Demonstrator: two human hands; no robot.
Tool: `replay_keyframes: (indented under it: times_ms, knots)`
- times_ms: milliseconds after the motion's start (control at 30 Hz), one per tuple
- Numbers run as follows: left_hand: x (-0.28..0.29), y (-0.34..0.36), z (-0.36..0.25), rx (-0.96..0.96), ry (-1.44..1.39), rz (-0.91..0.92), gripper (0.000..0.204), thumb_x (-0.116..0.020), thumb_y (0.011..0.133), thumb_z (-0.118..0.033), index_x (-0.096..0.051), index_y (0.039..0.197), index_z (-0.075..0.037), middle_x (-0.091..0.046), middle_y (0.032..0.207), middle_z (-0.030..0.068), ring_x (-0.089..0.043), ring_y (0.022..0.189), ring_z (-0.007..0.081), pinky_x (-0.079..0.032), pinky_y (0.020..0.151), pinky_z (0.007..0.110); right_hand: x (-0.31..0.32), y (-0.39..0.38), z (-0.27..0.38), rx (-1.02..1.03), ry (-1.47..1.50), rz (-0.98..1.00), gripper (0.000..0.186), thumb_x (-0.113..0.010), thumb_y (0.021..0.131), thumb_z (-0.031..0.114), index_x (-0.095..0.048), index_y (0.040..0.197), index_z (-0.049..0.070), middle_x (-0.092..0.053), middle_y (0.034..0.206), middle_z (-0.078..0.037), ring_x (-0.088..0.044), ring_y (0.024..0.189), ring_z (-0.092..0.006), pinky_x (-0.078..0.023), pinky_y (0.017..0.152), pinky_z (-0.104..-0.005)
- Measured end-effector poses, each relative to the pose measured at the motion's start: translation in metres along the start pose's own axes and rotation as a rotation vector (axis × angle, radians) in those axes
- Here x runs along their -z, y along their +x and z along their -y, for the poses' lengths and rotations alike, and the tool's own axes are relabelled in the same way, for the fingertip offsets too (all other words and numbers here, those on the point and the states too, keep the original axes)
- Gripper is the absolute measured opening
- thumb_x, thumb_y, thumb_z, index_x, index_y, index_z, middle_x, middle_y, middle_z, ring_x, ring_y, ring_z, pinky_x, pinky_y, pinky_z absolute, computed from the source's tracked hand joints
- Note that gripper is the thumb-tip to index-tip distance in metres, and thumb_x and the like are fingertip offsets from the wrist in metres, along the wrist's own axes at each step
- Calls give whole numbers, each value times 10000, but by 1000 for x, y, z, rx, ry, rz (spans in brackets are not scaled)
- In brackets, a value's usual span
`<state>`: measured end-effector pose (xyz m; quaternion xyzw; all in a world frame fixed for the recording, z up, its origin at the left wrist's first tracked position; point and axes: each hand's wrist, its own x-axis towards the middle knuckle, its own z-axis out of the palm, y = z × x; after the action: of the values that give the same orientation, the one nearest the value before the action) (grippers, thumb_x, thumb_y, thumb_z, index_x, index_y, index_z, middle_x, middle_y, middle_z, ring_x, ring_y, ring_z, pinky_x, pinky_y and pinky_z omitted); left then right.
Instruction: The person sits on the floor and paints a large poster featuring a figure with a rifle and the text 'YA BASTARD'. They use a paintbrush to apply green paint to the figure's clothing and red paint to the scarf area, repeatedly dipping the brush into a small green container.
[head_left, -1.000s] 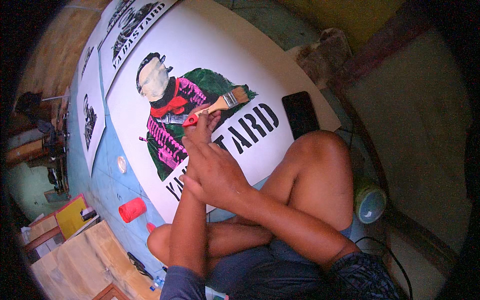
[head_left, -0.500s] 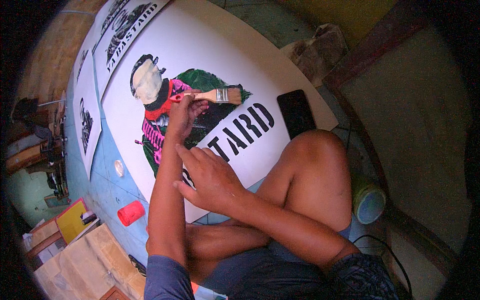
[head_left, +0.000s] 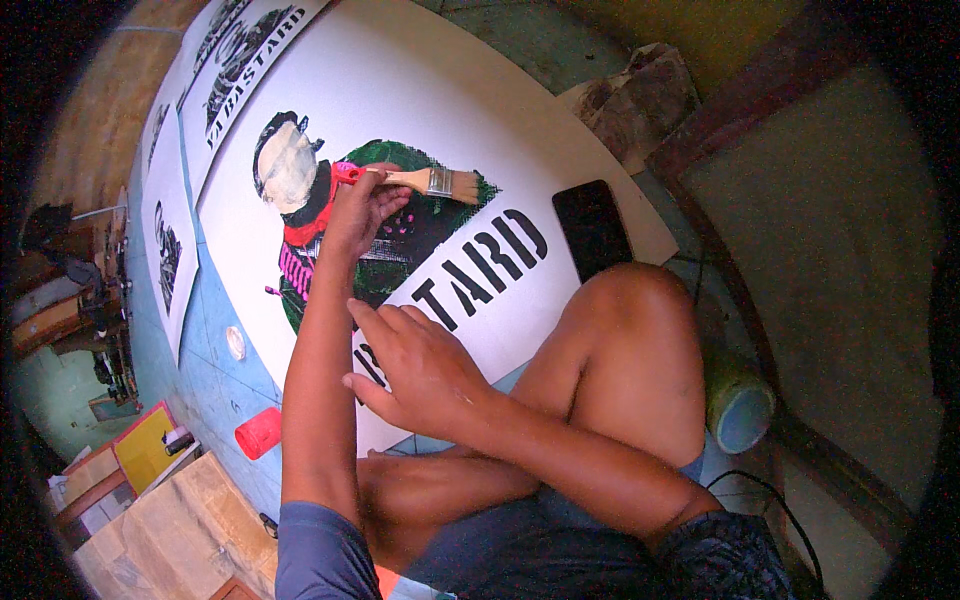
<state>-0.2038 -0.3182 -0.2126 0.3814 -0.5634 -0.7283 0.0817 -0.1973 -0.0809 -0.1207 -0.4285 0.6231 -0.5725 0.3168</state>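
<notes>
My left hand (head_left: 358,215) is closed around the red-tipped wooden handle of a flat paintbrush (head_left: 437,182). The brush's bristles point right, over the upper right part of a painted figure (head_left: 370,255). That figure has a cream face, black outline, red collar and patches of pink and green. It is on a large white sheet (head_left: 450,100) with bold black stencil lettering (head_left: 480,270) below it. Beside my left forearm, my right hand (head_left: 420,365) is open, its thumb and fingers apart, over the lower edge of the sheet. It holds nothing.
A black phone (head_left: 592,230) lies on the sheet's right side. To the left are a red cup (head_left: 259,433), a small white lid (head_left: 236,343) and other printed sheets (head_left: 168,250). A greenish container (head_left: 740,410) is beside my right knee. A wooden board (head_left: 190,530) lies lower left.
My left hand and the brush have shifted slightly up and left over the figure. My right hand stays beside the left forearm, nearly unchanged.
</notes>
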Motion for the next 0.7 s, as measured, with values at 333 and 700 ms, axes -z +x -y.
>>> replay_keyframes:
  times_ms: [333, 700]
  knots:
    - [1, 4, 2, 36, 4, -1, 268, -482, 922, -181, -566, 1072, 26, -635, 987, 159, -652, 820, 208, -548, 750, 295, -3, -1, -3, 23, 2, -14, 669, -681, 783, 232, -394, 1290, -96, -537, 1053, -247, -533, 954, -379, -455, 837, -428]
    - [0, 5, 4, 46, 39, 2, 257, -474, 922, -171, -574, 1073, 10, -638, 972, 149, -654, 812, 195, -547, 751, 291, -3, -2, -4, 12, -11, 9, 681, -682, 784, 240, -388, 1296, -99, -537, 1049, -253, -531, 954, -375, -451, 841, -431]
